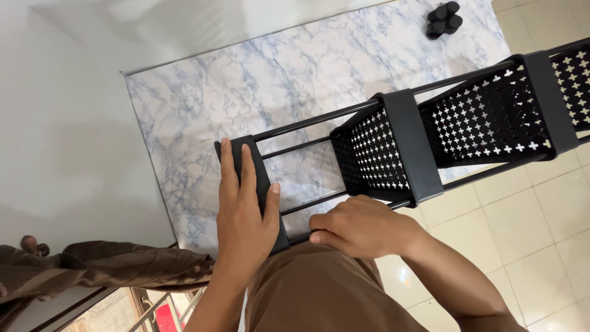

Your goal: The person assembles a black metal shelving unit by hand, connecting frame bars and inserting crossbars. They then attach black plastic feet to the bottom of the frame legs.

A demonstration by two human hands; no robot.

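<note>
A black metal rack [405,147] lies on its side over a marble-patterned sheet [258,80], with perforated basket shelves joined by thin black rods. My left hand [244,206] lies flat on the rack's black end panel [265,178], fingers spread along it and thumb over its edge. My right hand [359,226] is curled around the nearest rod [313,203], close to the end panel and just below the first basket shelf. My brown-trousered leg sits under both hands.
Several small black caster wheels [444,19] sit clustered at the far corner of the marble sheet. Beige floor tiles [541,221] lie to the right. A white wall runs along the left, with brown cloth [98,265] draped at the lower left.
</note>
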